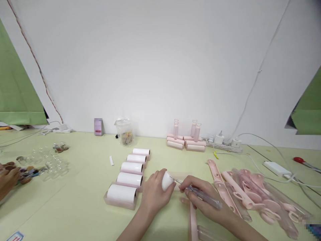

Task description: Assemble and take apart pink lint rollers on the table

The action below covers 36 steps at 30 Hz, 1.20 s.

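Observation:
My left hand (157, 189) is closed around a white paper roll (167, 180), a lint roller refill by its look, its near end facing right. In my right hand (204, 197) is a screwdriver (204, 196) with a clear handle, its thin metal shaft reaching the edge of the roll. To the left stands a row of several white rolls (122, 193) in pale pink holders. Below my right hand lie a pink handle piece (193, 221) and a clear cover (208, 233). A pale pink piece behind the hands is partly hidden.
Pink handles and clear covers (271, 194) are heaped at right. Finished-looking pink rollers (186, 144) stand by the wall near a power strip (223, 146) with cables. A bagged cup (126, 134) sits at the back. At far left, another person's hand (8, 179) is among small glass items.

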Each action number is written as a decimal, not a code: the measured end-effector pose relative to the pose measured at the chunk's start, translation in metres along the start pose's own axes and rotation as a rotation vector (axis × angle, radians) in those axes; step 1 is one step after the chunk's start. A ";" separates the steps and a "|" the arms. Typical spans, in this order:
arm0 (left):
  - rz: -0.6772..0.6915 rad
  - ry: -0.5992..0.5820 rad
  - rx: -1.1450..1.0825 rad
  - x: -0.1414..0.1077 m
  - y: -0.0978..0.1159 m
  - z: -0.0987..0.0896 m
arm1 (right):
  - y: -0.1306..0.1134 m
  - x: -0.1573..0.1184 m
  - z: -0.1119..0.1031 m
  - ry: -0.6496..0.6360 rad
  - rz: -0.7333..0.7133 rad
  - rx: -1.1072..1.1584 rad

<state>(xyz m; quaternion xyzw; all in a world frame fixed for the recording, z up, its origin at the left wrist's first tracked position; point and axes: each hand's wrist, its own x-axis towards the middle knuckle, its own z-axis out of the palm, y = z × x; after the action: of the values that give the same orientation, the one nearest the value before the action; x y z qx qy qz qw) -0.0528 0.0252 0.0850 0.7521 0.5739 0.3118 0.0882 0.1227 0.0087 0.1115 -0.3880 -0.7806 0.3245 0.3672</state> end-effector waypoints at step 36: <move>-0.291 -0.147 -0.187 0.008 -0.008 -0.002 | 0.031 0.038 -0.013 0.197 0.323 -0.262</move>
<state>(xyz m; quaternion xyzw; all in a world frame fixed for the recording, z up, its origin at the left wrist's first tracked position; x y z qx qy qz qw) -0.0595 0.0349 0.0858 0.6704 0.6372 0.2918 0.2438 0.1287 0.0593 0.1063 -0.5820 -0.7042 0.2357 0.3315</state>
